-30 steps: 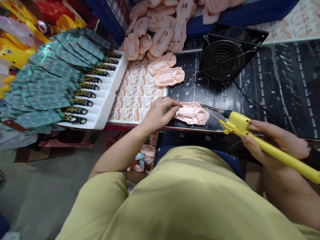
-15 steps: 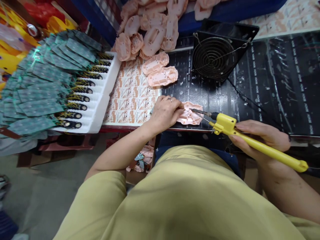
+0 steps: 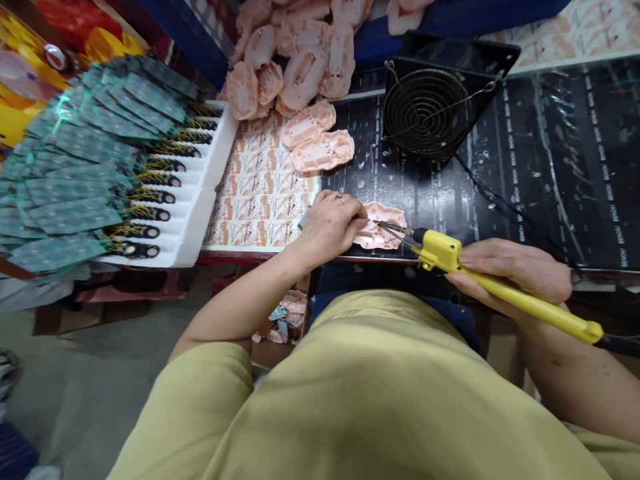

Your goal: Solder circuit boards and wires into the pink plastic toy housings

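My right hand [image 3: 520,270] is closed round the handle of a yellow soldering iron [image 3: 443,252], which has a thin metal tube running beside its dark tip. That tip reaches inside a pink plastic shell [image 3: 387,233] lying near the table's front edge. At the shell's left end, my left hand [image 3: 333,223] has its fingers pinched together, close to the iron's tip. What they pinch is hidden. A sliver of a green board [image 3: 303,217] shows from under the left hand. Two more pink shells [image 3: 325,151] lie just behind it.
On the left, a white foam tray [image 3: 193,230] carries several green circuit boards [image 3: 75,217] with yellow wires and round black parts. A black fan [image 3: 430,110] stands behind the shell, its cable trailing right. More pink shells [image 3: 305,70] are heaped at the back by a blue bin [image 3: 465,27].
My right hand has moved slightly left with the soldering iron, bringing its tip deeper over the shell and nearer my left fingers. The left hand has barely moved.
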Demonstrator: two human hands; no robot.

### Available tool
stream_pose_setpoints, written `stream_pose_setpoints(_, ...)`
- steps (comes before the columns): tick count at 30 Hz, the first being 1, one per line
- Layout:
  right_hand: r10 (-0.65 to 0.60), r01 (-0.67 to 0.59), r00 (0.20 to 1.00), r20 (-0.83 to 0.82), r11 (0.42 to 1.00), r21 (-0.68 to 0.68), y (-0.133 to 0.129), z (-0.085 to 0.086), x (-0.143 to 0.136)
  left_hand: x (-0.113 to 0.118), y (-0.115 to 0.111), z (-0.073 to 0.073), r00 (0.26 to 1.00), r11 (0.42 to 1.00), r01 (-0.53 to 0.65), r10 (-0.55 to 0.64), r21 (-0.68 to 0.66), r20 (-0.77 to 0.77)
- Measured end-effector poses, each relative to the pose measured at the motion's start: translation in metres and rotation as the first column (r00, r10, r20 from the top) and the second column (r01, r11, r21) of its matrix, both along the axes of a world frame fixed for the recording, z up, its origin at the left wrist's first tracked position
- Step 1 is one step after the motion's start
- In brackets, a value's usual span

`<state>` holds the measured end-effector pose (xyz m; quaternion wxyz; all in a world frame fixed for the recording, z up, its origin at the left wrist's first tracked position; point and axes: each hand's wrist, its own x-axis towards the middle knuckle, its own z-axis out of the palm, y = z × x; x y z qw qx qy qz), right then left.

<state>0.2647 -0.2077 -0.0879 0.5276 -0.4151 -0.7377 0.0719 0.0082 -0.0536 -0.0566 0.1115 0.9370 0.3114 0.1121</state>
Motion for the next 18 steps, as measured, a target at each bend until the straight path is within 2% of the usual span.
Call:
stream_pose_setpoints(3,0.008,-0.008,1.000,0.017,1.000,0.012,-0.002,0.004,0.003,0.000,0.000,0.000,1.000,1.000,0.009,-0.009,0.007,0.007)
stream_pose_setpoints(7,-0.052,0.052,0.999,-0.014,0.999,0.009,-0.003,0.011,0.001,0.000,0.000,-0.001,1.000,1.000,0.015,-0.015,0.009,0.013)
stream_pose_setpoints(9,-0.030,0.031,0.999,-0.013,0.999,0.035,-0.004,0.011,0.000,-0.001,0.001,-0.002,1.000,1.000,0.008,-0.008,0.008,0.005)
stream_pose_setpoints(18,0.013,-0.014,1.000,0.023,0.998,0.056,0.000,0.001,-0.001,0.001,0.000,0.002,1.000,1.000,0.006,-0.006,-0.005,-0.025)
